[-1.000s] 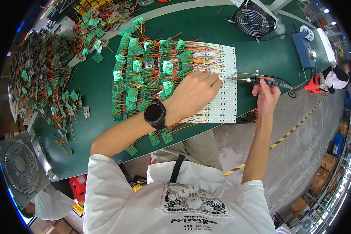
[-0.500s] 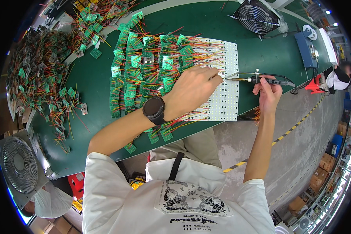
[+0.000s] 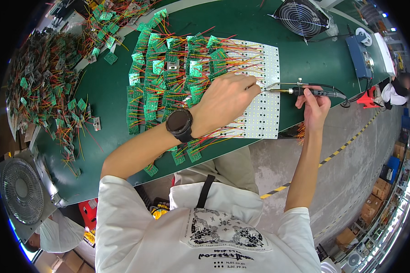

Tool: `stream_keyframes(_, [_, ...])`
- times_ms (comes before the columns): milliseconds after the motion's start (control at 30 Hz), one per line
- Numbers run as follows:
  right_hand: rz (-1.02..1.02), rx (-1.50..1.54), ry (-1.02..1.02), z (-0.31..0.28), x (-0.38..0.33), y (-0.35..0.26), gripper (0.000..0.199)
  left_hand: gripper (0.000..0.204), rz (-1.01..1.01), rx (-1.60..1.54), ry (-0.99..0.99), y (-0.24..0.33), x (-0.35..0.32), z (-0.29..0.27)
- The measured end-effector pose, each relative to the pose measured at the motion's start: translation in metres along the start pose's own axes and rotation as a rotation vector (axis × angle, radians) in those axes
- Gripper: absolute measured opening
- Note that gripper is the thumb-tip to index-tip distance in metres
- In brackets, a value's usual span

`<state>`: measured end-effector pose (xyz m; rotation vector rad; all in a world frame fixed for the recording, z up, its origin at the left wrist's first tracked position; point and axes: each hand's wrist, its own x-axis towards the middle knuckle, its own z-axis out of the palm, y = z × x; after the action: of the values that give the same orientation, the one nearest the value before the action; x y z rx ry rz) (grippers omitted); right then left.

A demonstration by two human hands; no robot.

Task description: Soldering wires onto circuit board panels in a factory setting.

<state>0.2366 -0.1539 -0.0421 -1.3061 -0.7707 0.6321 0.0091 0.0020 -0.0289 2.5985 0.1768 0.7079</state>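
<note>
left hand (image 3: 230, 98) is at the centre of the frame, over the white panel (image 3: 269, 120), with its fingers bent; the fingertips are partly hidden, so i cannot tell whether they pinch a wire. right hand (image 3: 314, 108), right of the centre, is closed around the iron (image 3: 297, 91), which points to the left, with its tip very near to the left fingertips.

the panel lies on the green desk (image 3: 107, 159). from it, red and yellow wires (image 3: 248, 57) go leftward to green boards (image 3: 196, 68) in rows. some boards hang around the lower edge of the desk, below the left forearm.

in my judgement, the main danger is a burn: if the iron slips a little, or the left hand shifts, the hot tip may touch a finger. the tip could also melt the cover of a near wire, because the wires are crowded. the forearm passes over the rows, so a lowered wrist may drag the boards, and the pulled wires may shift the panel.
</note>
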Motion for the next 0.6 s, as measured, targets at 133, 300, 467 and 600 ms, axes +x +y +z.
stream_keyframes(133, [-0.003, -0.008, 0.012, 0.0022, -0.0004, -0.0009, 0.018, 0.011, 0.011, 0.009, 0.002, 0.0003, -0.0001, -0.0006])
stream_keyframes(300, [0.000, -0.010, 0.024, 0.0035, -0.0011, -0.0022, 0.018, 0.011, 0.016, -0.013, 0.013, 0.0012, -0.0002, -0.0016])
stream_keyframes(467, [0.011, 0.005, 0.017, -0.0022, -0.0012, 0.0015, 0.017, 0.011, 0.021, -0.006, 0.012, 0.0016, 0.0004, 0.0011])
stream_keyframes(600, [-0.001, 0.047, 0.050, 0.0002, 0.0002, 0.0010, 0.017, 0.011, 0.029, 0.000, 0.022, -0.0011, -0.0014, 0.0008])
